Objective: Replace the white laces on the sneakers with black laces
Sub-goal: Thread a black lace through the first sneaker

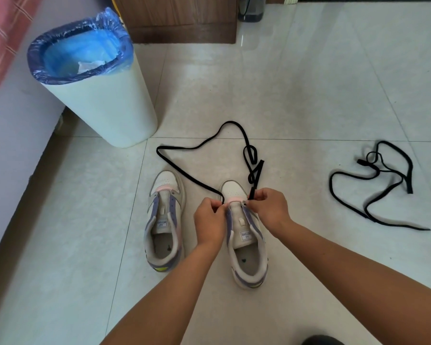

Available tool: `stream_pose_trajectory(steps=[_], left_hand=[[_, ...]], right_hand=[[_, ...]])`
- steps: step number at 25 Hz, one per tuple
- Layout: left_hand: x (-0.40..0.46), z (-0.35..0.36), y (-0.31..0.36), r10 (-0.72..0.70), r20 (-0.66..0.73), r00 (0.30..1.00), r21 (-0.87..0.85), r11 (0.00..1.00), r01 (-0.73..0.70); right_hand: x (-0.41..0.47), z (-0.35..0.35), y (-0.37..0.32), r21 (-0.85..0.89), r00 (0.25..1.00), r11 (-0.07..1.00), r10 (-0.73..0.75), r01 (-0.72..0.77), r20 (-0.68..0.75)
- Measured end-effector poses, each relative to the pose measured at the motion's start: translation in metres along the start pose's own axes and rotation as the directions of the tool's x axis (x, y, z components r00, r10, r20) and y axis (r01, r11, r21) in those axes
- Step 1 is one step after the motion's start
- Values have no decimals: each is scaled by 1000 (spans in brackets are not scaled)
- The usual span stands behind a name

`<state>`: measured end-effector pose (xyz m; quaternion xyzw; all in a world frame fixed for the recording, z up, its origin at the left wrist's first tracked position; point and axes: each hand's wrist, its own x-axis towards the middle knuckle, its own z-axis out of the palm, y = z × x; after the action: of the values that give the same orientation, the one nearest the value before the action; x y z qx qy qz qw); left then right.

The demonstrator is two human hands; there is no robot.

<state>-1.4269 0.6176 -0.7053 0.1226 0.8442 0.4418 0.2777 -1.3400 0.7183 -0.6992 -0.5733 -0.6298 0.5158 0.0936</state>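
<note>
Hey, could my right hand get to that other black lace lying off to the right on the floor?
Probably yes. The loose black lace lies on bare floor with nothing between it and your right hand. But that hand is pinching the black lace at the right sneaker, so let go first.

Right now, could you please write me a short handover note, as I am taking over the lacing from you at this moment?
Left hand: pinches one end of the black lace at the right shoe's front eyelets.
Right hand: pinches the other end on the shoe's other side.
The rest of that lace loops on the floor ahead of the shoes.
Left shoe: no lace, beside the right one.
Spare lace: loose on the floor to the right.
Done: no white laces on either shoe.
Left: thread this lace up the right shoe, then lace the left shoe with the spare.
</note>
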Motion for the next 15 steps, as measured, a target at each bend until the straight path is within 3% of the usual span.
stream_pose_trajectory(steps=[3,6,11,15], left_hand=[[-6,2,-6,165,39,985,144,975,-169],[-19,6,-9,262,124,957,252,925,-286],[-22,9,4,135,190,973,390,899,-201],[-12,-5,4,138,316,939,399,878,-264]], right_hand=[[-9,1,1,-170,990,976,-143,138,-17],[-24,5,6,-326,944,887,-325,327,61],[-38,10,15,-634,897,644,-389,428,211],[-31,-4,11,-547,927,750,-330,372,178]])
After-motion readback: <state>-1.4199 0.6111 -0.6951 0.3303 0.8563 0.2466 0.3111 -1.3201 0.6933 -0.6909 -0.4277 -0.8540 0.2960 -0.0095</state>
